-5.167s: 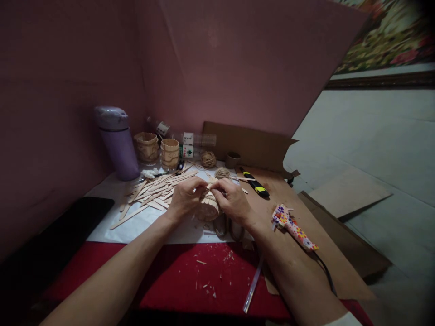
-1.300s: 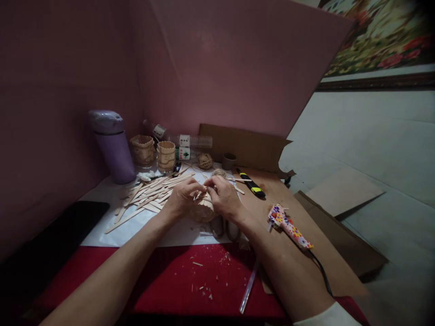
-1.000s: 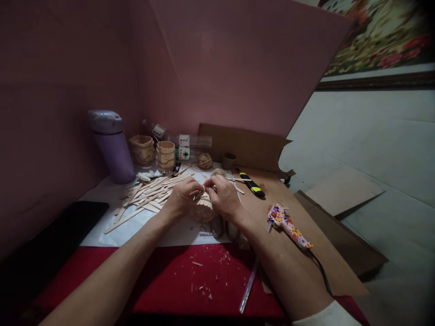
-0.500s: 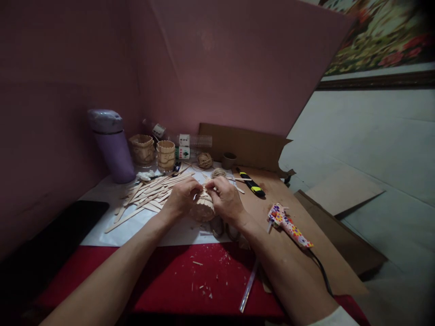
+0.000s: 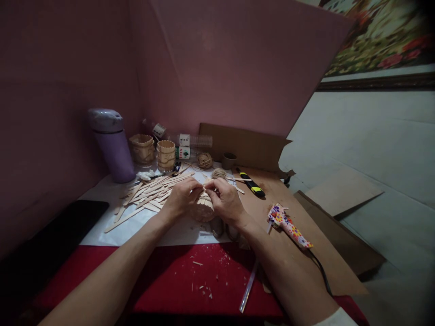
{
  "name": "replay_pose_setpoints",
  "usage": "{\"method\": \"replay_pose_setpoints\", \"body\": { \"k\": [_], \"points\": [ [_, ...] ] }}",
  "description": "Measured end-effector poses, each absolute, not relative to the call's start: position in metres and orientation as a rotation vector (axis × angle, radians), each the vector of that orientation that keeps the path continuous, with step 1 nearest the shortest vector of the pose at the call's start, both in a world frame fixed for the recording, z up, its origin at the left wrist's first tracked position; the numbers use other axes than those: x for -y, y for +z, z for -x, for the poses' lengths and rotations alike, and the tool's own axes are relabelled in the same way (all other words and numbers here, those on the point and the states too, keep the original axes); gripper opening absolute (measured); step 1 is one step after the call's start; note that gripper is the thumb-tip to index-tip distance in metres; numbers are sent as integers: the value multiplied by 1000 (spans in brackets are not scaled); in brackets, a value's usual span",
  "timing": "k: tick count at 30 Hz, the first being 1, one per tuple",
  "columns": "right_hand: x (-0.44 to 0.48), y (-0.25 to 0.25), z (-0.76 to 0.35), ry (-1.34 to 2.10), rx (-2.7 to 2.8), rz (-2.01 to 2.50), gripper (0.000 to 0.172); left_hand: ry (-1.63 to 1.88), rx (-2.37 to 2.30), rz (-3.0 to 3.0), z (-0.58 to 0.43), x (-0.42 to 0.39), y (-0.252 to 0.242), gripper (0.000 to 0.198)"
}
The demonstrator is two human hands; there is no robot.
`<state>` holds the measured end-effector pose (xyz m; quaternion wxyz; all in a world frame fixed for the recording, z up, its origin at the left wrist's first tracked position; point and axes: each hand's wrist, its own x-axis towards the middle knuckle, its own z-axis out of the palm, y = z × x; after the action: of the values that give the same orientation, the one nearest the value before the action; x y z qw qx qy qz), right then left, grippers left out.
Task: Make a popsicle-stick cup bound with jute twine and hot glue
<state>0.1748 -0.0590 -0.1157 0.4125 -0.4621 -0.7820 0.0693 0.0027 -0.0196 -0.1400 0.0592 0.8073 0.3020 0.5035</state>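
Observation:
My left hand and my right hand meet at the middle of the table, fingertips pinched close together. Between them is what looks like a thin piece of twine, mostly hidden by the fingers. Just below the fingers is a clear plastic cup with pale wooden pieces round it, lying tilted with its base towards me. Behind my right hand sits a small bundle of twine. The handles of a pair of scissors show partly under my right wrist.
Craft sticks lie heaped at left on white paper. Behind stand a purple bottle, two stick-covered cups, a twine ball and a small pot. At right lie a utility knife and a flowered glue gun with its cord.
My fingertips have shifted slightly over the cup, and both hands stay pinched near each other. Everything else on the table lies as before.

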Motion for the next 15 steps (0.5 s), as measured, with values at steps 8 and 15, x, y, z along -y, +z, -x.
{"method": "replay_pose_setpoints", "body": {
  "k": [8,15],
  "points": [
    [52,-109,-169,217,1970,1267,14,1552,-993,-2397,-7,22,-143,14],
    [47,-109,-171,318,1928,1237,15,1486,-1062,-2085,-9,28,-137,13]
  ]
}}
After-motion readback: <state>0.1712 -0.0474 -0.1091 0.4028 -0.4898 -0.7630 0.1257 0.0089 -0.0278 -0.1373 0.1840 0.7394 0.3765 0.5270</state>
